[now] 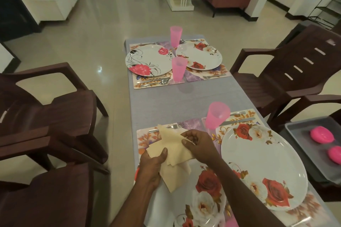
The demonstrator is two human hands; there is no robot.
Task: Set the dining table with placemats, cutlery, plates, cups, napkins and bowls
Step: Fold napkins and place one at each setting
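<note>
Head view: grey dining table (184, 97), glossy tiled floor (103, 29).

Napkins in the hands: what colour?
Pale cream napkins, plain, seen in the head view.

Matt cream paper napkins (173, 155); glossy white floral plate (262, 164); translucent pink plastic cup (216, 115); shiny metal fork (176, 125); grey woven tablecloth (184, 101) looking matt; floor tiles (103, 24) gleaming.

Four plates (150, 61); three cups (176, 36); two bowls (322, 134).
</note>
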